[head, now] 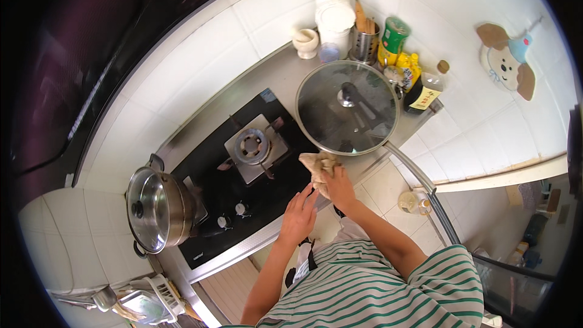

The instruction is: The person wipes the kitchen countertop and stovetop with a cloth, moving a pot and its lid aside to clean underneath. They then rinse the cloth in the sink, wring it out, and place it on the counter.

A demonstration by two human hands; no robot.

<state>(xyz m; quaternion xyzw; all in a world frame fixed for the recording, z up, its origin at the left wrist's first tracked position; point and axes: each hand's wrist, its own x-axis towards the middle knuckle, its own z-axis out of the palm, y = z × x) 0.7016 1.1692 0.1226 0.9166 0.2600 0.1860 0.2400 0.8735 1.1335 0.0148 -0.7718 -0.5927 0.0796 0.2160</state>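
My right hand (340, 187) holds a crumpled beige cloth (317, 167) at the right front edge of the black gas cooktop (200, 246). The cloth lies just below the rim of a wok with a glass lid (328, 123). Close beside it, to the left, my left hand (299, 214) has its fingers spread, and its fingertips are near or at the cloth's lower end; whether they touch it I cannot tell. The bare burner (252, 146) with its metal pan support is left of the cloth. Two control knobs (242, 208) sit near the cooktop's front.
A lidded steel pot (157, 209) stands on the cooktop's left side. The wok's long handle (412, 168) juts out past the counter. Behind are a mortar (305, 44), a utensil holder (364, 43) and a sauce bottle (423, 93). An oil jug (412, 202) stands on the floor.
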